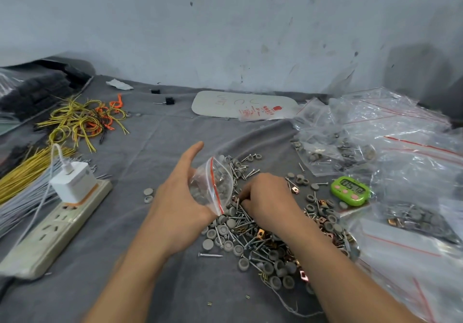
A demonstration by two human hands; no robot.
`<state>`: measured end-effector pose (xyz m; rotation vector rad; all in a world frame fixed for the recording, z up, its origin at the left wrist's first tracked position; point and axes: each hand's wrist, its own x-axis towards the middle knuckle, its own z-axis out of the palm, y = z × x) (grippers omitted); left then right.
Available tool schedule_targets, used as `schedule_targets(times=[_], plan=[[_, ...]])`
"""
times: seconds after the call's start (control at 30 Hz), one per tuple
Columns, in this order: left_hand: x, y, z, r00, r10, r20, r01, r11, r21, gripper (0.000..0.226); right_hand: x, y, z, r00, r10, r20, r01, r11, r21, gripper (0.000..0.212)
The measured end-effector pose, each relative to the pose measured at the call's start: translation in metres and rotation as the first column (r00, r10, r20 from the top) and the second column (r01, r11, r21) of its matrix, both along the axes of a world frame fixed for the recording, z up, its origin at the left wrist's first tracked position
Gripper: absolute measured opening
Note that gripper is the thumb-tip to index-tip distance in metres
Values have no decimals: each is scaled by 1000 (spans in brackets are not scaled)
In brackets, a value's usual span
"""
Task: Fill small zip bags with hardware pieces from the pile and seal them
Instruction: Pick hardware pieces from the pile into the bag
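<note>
My left hand [179, 197] holds a small clear zip bag [213, 185] with a red seal strip, its mouth turned toward the right. Grey round caps lie inside the bag. My right hand [268, 197] rests on the pile of hardware [253, 235], fingers curled down and pinching among the screws just right of the bag's mouth. What the fingertips hold is hidden. The pile mixes grey caps, silver screws and copper-coloured clips on the grey cloth [150, 285].
A green digital timer [350, 190] sits right of the pile. Clear zip bags [400, 147], some filled, are heaped at the right. A power strip with a white charger [71, 187] lies at the left, beside yellow and orange wires [82, 119]. A white card [240, 104] lies at the back.
</note>
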<state>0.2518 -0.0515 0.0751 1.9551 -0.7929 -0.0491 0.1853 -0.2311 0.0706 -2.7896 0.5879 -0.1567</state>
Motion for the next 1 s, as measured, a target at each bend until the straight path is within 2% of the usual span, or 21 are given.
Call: schedule_targets(times=[0.2,0.43,0.6,0.73,0.87,0.93,1.0], plan=[[-1,-2,-1,999,32,44,-34,999,43,109,-9,-2,-2,998,-33,46,25,986,162,19],[-1,-1,-1,998,35,50,-39,997,63,107,-11,-2,-4,998,-4,60,-8,978,206,12],[-2,-2,0,999,32,34,-35,997,69,106,-9,-1,-8,993,-56,103,36,982,187,6],[-6,-2,3,998,53,24,-55,994,98,107,-13,-8,-3,948,-169,270,71,938,339,20],[-17,-11,2,992,124,7,-124,988,88,107,-23,-5,21,786,-208,582,-90,893,441,7],[-20,-16,-1,990,139,4,-138,986,93,111,-25,3,33,766,-116,633,-192,898,396,9],[-21,-21,-2,994,111,-12,-109,988,114,116,-24,10,37,800,24,599,-227,937,266,12]])
